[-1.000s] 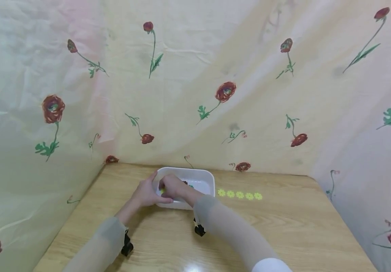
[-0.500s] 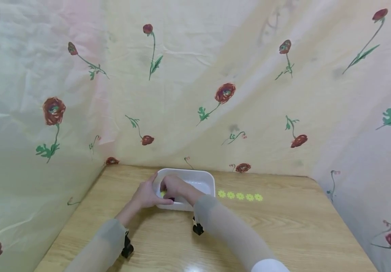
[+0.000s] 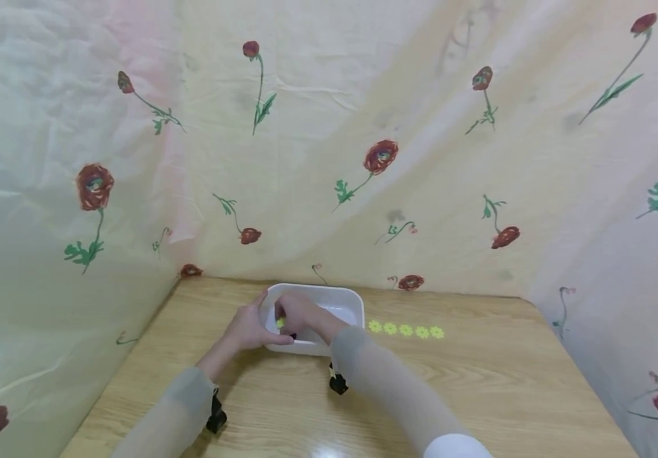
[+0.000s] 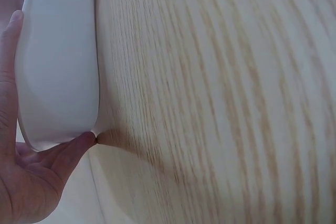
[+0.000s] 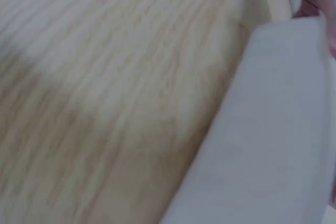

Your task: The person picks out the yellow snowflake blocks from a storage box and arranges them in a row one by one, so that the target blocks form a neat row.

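A white rectangular tray (image 3: 348, 296) stands on the wooden table near its back edge. My left hand (image 3: 246, 327) holds the tray's left end, the thumb along the near rim; in the left wrist view, fingers of the left hand (image 4: 31, 182) bend round the tray's end. Inside the tray, my right hand (image 3: 300, 312) has curled fingers, pinching a small yellow piece (image 3: 281, 323) whose shape is mostly hidden. A small dark piece (image 3: 293, 336) shows below those fingers. In the right wrist view, the tray's wall (image 5: 268, 129) fills the right side and little of the hand shows.
Right of the tray, several yellow flower-shaped pieces (image 3: 405, 330) lie in a row on the wooden table (image 3: 477, 381). A flower-printed cloth (image 3: 329, 127) hangs behind and on both sides. A black wrist camera (image 3: 337, 381) hangs under the right wrist.
My right hand has shifted slightly right inside the tray, the yellow piece moving with its fingertips. Dark and green pieces seen earlier beyond the hand are now hidden. The left hand stays put.
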Demonstrator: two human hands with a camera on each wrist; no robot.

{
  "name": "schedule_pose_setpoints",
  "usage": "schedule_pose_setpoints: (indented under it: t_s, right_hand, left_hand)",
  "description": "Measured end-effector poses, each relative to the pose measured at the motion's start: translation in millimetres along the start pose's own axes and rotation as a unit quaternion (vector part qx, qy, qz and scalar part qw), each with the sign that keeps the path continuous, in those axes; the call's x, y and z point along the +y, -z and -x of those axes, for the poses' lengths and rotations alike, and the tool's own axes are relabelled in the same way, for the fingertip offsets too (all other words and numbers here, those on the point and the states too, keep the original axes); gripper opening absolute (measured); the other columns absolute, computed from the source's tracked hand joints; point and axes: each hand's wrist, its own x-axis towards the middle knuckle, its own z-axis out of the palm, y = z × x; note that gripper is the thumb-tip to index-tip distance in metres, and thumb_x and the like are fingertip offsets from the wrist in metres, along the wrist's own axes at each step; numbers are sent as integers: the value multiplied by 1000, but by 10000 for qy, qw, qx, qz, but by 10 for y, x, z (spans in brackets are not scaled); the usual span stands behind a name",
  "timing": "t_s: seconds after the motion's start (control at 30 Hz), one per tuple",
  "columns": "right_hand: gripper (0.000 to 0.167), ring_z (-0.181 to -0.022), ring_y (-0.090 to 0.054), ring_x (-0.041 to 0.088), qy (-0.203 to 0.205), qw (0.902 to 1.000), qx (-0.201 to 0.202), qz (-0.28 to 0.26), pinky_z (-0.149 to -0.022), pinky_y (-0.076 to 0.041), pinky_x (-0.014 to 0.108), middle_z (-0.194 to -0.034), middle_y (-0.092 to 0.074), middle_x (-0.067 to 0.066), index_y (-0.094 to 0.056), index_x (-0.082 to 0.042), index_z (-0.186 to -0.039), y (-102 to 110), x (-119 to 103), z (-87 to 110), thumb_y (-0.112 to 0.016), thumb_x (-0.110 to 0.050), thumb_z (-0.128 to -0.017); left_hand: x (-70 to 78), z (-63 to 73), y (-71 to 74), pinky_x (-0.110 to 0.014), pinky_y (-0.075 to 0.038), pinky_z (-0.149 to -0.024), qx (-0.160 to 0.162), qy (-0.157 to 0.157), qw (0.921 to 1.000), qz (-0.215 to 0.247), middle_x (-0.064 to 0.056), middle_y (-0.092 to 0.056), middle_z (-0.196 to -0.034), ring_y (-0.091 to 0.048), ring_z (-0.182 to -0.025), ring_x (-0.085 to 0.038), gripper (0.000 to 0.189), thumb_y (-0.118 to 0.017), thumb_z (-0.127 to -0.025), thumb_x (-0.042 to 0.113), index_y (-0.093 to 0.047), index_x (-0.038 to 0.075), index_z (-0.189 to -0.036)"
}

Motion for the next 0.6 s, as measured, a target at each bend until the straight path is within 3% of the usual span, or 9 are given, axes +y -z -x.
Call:
schedule_pose_setpoints:
  t_s: [0.23, 0.4, 0.5, 0.6]
  right_hand:
    - [27, -84, -62, 10, -274, 9992, -32, 287, -75, -54, 21, -98, -74, -1, -76, -11, -101, 244, 154, 105, -90, -20, -80]
    - [31, -97, -67, 17, -282, 9993, -2, 236, -98, -58, 34, -109, -76, 5, -77, -8, -113, 553, 230, 273, -87, -17, -85]
    - [31, -98, -68, 21, -210, 9993, 198, 227, -99, -58, 39, -109, -77, 8, -77, -5, -115, 755, 295, 409, -86, -13, -86]
    - [30, -96, -68, 20, -187, 9985, 392, 339, -91, -61, 35, -105, -77, 7, -78, -5, -112, 901, 410, 551, -85, -13, -85]
  left_hand:
    - [-1, -6, -12, -58, -51, -114, -54, -2, 9997, 253, -28, -52, -157, -59, -134, -38, 134, -101, -66, 51, -29, -1, -166]
    - [10, -18, -13, -62, -45, -120, -204, 162, 9989, 383, -26, -44, -164, -52, -145, -41, 134, -100, -68, 52, -25, 3, -168]
    - [13, -22, -23, -61, -43, -122, -198, 234, 9988, 378, -26, -44, -165, -50, -148, -43, 136, -100, -66, 52, -24, 5, -169]
    - [7, -10, -36, -62, -42, -122, -194, 262, 9988, 354, -26, -46, -163, -51, -147, -43, 137, -101, -66, 52, -24, 4, -169]
